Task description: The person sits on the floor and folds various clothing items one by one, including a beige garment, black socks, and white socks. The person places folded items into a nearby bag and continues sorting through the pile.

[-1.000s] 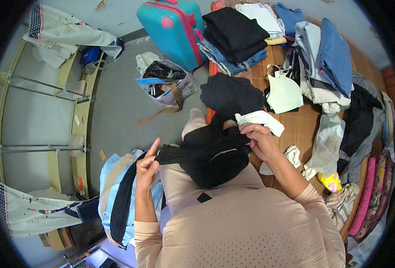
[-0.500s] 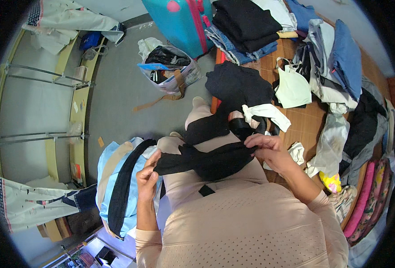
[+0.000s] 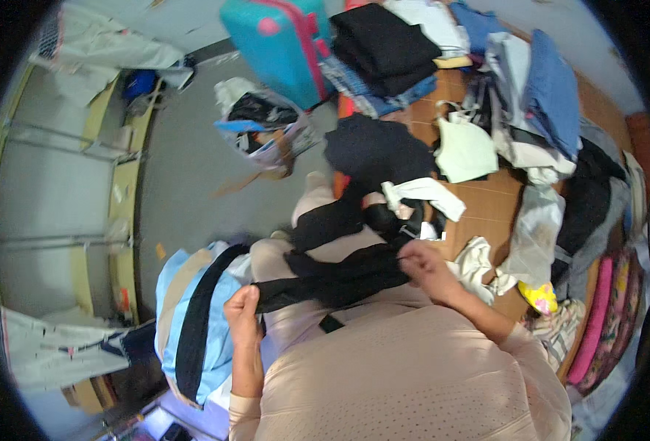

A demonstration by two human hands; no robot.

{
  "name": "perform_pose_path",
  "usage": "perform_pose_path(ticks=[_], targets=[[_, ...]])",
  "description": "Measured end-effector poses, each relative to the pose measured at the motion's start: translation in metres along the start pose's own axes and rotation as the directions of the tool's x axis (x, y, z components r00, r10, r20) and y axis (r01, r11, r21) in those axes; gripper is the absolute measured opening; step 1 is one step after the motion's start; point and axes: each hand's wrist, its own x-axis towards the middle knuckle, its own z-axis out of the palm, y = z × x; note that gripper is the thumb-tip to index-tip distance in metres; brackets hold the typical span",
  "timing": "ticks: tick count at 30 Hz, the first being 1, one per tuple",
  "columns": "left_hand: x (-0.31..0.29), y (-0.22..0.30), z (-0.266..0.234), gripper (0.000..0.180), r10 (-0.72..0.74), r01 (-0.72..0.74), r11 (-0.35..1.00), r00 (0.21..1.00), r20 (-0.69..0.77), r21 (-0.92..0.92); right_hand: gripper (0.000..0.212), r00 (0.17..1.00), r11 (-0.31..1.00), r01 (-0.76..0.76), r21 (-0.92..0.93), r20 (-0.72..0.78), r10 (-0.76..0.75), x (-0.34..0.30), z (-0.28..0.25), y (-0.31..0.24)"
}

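A long black garment is stretched sideways across my lap; I cannot tell its exact kind. My left hand pinches its left end between thumb and fingers. At the opposite end, my right hand has its fingers closed on the edge, slightly blurred. Another black cloth lies over my leg just beyond. To the left of my left hand sits a light blue bundle with a beige strip and a black strip lying over it. A small dark patch shows on my lap below the garment.
On the brown tiled surface at right lie a pale green bra, a white cloth and a dark folded garment. Folded clothes are stacked behind. A turquoise suitcase and an open bag stand on the grey floor, shelving at left.
My left hand's fingers have closed into a pinch on the garment's end, which is now pulled straighter. The right hand has turned slightly at its end. The whole view has shifted a little.
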Motion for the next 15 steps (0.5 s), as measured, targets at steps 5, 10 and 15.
perform_pose_path(ticks=[5, 10, 15], targets=[[0.032, -0.059, -0.021, 0.012, 0.026, -0.135, 0.771, 0.983, 0.18, 0.623, 0.016, 0.919, 0.818, 0.335, -0.468, -0.029, -0.393, 0.035, 0.003, 0.078], [0.034, -0.021, 0.037, 0.038, 0.42, -0.474, 0.464, 0.862, 0.286, 0.748, 0.023, 0.939, 0.907, 0.253, -0.336, -0.142, -0.315, 0.044, -0.024, 0.056], [0.026, -0.022, 0.122, 0.041, 0.371, -0.848, 0.351, 0.514, 0.773, 0.396, 0.054, 0.742, 0.509, -0.055, -0.859, -0.376, -0.555, 0.105, -0.113, 0.054]])
